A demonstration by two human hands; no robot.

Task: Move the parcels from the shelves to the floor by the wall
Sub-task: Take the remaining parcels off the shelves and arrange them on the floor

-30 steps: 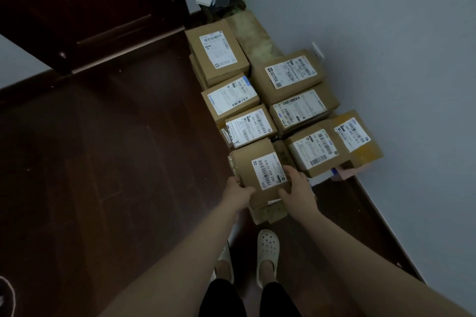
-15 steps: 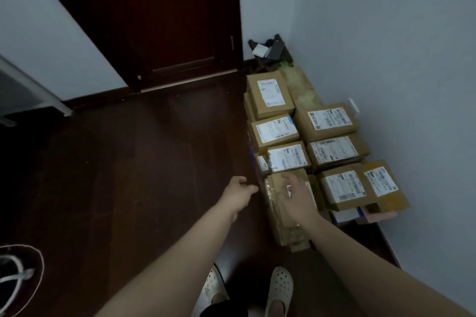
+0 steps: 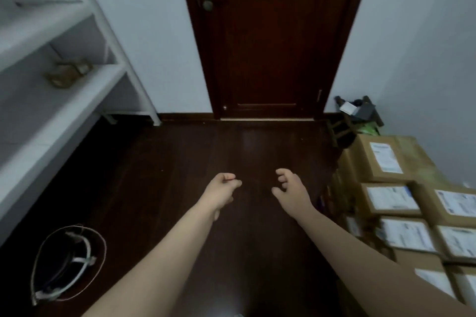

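Observation:
Several brown cardboard parcels (image 3: 391,201) with white labels lie stacked on the dark floor along the right wall. One small brown parcel (image 3: 69,73) sits on a middle board of the white shelves (image 3: 85,95) at the left. My left hand (image 3: 222,192) hovers over the bare floor, fingers loosely curled, holding nothing. My right hand (image 3: 291,189) is beside it, fingers spread and bent, also holding nothing. Both hands are apart from the parcels.
A dark wooden door (image 3: 270,41) stands shut straight ahead. A small stool with odds and ends (image 3: 358,116) sits in the right corner behind the parcels. A round wire-rimmed object (image 3: 67,262) lies on the floor at the lower left.
Both hands let go of the front parcel on the floor pile and drew back. My view swung up and left, from the pile toward the door and shelves.

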